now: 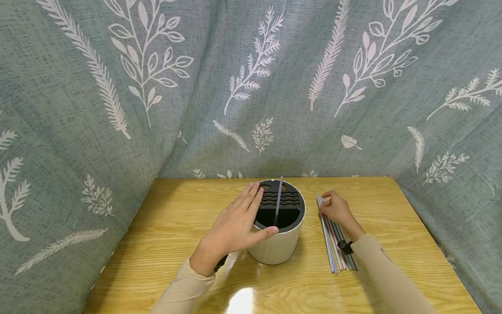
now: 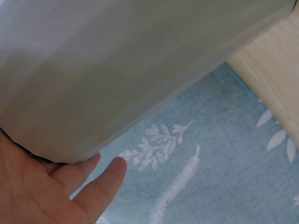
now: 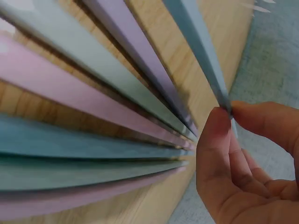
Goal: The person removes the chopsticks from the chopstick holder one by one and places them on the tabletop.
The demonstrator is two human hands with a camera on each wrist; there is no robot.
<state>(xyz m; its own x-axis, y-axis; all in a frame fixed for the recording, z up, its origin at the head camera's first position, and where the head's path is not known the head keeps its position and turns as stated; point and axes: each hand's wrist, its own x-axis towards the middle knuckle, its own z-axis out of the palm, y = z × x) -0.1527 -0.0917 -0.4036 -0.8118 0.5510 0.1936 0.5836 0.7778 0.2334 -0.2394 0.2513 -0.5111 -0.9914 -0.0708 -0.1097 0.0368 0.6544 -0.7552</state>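
Note:
A round, pale utensil holder (image 1: pixel 273 249) with a black slotted lid (image 1: pixel 292 199) stands on the table. One purple chopstick (image 1: pixel 279 198) leans upright in the lid's large opening. My left hand (image 1: pixel 235 224) rests on the left of the holder's top, fingers straight, thumb along the near rim; in the left wrist view its fingers touch the rim. To the right of the holder, my right hand (image 1: pixel 337 209) pinches the end of a blue chopstick (image 3: pixel 202 51) between thumb and forefinger. Several pastel chopsticks (image 1: pixel 340 257) lie side by side beneath that hand.
The wooden table (image 1: pixel 164 261) has its far edge just behind the holder. A blue-green curtain (image 1: pixel 219 87) with white leaf prints hangs behind it and along both sides.

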